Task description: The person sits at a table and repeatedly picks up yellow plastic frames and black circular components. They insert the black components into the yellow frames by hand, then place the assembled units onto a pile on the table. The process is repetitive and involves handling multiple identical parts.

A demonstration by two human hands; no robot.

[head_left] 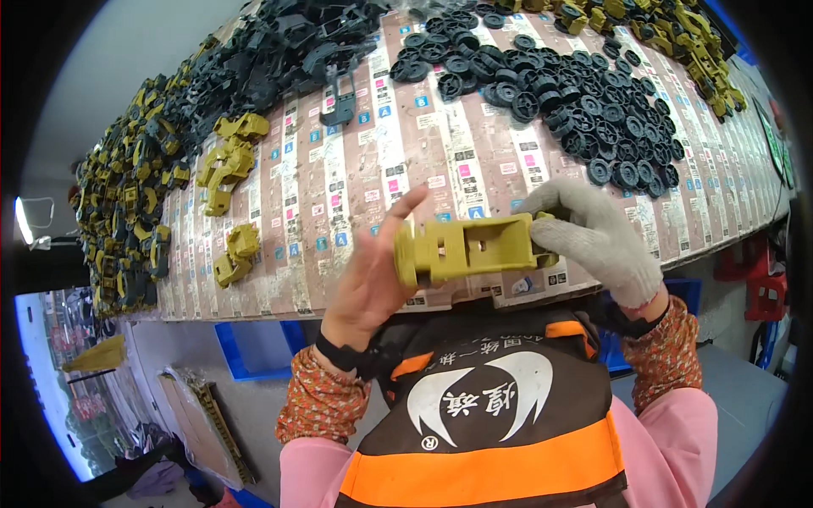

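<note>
A yellow plastic toy vehicle body (500,244) is held between my two hands, above the near edge of the table. Its open, box-shaped recess faces up. My bare left hand (360,284) cups the rounded left end against the palm, one finger raised above it; the other fingers are partly hidden behind the piece. On the opposite end, my right hand (589,237), in a pale work glove, grips with thumb and fingers. A small yellow part (546,245) shows beside the gloved fingertips; whether it is separate from the body I cannot tell.
Black toy wheels (550,93) lie heaped at the back right of the table (389,161). Dark plastic parts (262,59) and yellow-and-dark pieces (127,195) pile up at the left. Loose yellow parts (237,254) lie nearer. More yellow pieces (707,72) are far right; a blue bin (258,349) is below.
</note>
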